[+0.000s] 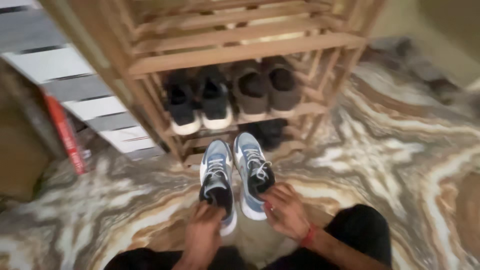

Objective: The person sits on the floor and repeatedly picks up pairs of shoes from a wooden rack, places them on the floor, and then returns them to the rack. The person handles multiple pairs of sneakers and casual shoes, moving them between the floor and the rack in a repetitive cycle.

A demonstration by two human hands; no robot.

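— So, where do we have the blue and white sneakers right now?

— Both down on the marbled floor (400, 165), side by side, toes toward the wooden shoe rack (240, 50). Our left hand (204, 231) pinches the heel collar of the left sneaker (216, 175), and our right hand (284, 210) curls around the heel of the right sneaker (251, 170), fingers closed on its rim.

— Why by the heels?

— We judge it's the easiest hold for keeping each shoe level and aimed at the shelf; the toes lead and the soles stay flat. We're crouched low, knees at the bottom edge of the view.

— How many shoes in all?

— Two in our hands. On the shelf ahead, a black pair with white soles (200, 102) and a brown pair (267, 87), so four there, heels outward. On the lowest shelf there's something dark (270, 132), likely another shoe or pair, but we cannot tell how many.

— Anything else about?

— A red flat object (65, 132) leaning at the left by white slatted boards (90, 105). Upper rack shelves look bare as far as we can see.
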